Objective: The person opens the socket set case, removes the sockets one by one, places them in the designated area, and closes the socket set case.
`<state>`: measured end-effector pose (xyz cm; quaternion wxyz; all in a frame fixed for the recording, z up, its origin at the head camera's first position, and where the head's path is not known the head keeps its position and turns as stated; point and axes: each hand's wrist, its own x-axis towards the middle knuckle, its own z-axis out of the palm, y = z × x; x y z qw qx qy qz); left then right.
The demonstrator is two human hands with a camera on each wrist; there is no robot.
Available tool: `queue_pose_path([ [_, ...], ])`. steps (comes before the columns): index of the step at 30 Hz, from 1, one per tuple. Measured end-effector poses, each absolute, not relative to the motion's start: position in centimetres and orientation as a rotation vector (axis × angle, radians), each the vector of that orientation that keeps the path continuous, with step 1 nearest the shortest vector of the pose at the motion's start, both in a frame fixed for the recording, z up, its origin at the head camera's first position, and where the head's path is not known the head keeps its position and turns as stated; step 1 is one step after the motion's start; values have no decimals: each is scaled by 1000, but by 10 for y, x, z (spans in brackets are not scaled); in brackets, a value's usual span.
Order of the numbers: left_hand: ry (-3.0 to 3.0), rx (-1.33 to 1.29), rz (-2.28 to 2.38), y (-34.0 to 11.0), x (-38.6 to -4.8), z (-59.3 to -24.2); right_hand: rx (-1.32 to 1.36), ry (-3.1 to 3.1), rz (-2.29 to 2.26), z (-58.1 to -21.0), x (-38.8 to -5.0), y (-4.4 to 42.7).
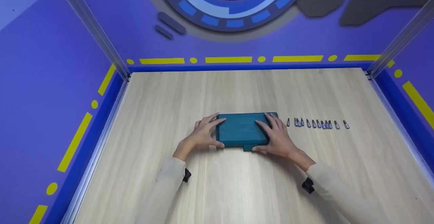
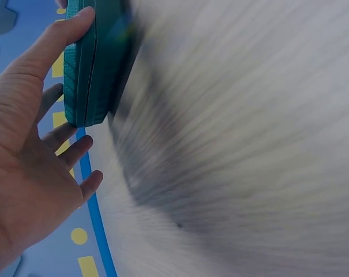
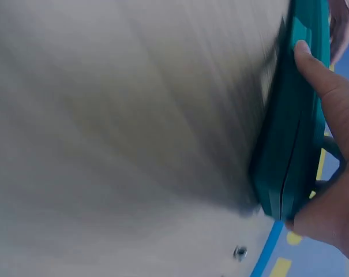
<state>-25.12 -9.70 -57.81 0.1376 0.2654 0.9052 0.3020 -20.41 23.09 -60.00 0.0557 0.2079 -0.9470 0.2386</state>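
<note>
A flat teal plastic case (image 1: 239,129) lies on the wooden table with its lid down. A latch tab (image 1: 248,147) juts out from its front side, right of the middle. My left hand (image 1: 205,132) holds the left end, thumb at the front edge and fingers spread over the top and far side. At the right end my right hand (image 1: 276,135) grips the case, its thumb beside the latch tab and fingers over the lid. In the left wrist view the thumb presses the side of the case (image 2: 96,63). A seam line runs along the case (image 3: 286,156) in the right wrist view.
Several small metal screwdriver bits (image 1: 318,124) stand or lie in a row right of the case, close to my right hand. Blue-purple panels with yellow marks (image 1: 229,60) wall in the table (image 1: 217,190) at the back and sides.
</note>
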Motion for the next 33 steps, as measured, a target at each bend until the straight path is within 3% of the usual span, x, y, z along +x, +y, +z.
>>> queue_pose_path([
  [13, 2644, 830, 883, -98, -255, -580, 624, -2847, 249, -595, -209, 219],
  [33, 2674, 832, 876, -98, -254, -577, 678, -2836, 111, -594, -213, 217],
])
